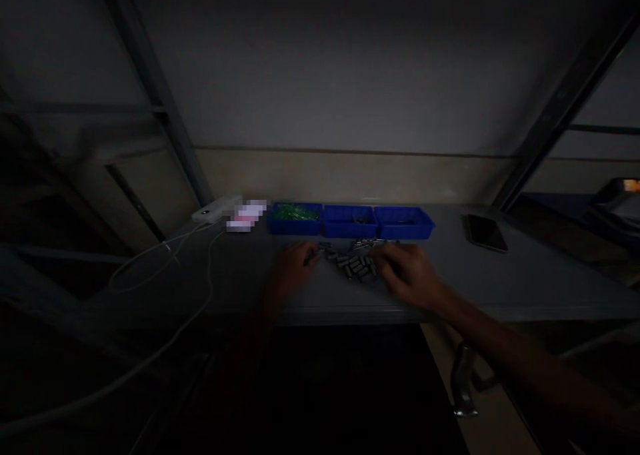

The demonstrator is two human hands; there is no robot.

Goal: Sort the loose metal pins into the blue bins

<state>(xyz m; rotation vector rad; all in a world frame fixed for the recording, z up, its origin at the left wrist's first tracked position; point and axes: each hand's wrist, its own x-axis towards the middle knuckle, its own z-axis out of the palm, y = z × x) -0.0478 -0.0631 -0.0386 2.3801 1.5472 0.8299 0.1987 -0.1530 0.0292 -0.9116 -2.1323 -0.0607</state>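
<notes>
In dim light, a loose pile of small metal cylinders lies on the grey table between my two hands. My left hand is at the pile's left side, its fingers curled together. Something dark shows at its fingertips, too dim to name. From the right, my right hand reaches the pile with thumb and fingers bent inward; what they pinch, if anything, is hidden. Thin shiny metal pieces lie along the back of the pile, close to my right fingertips.
Behind the pile stand three blue bins in a row: a left bin with green pieces, a middle bin with a few small parts, and a right bin. A phone lies right; a white power strip and cable left.
</notes>
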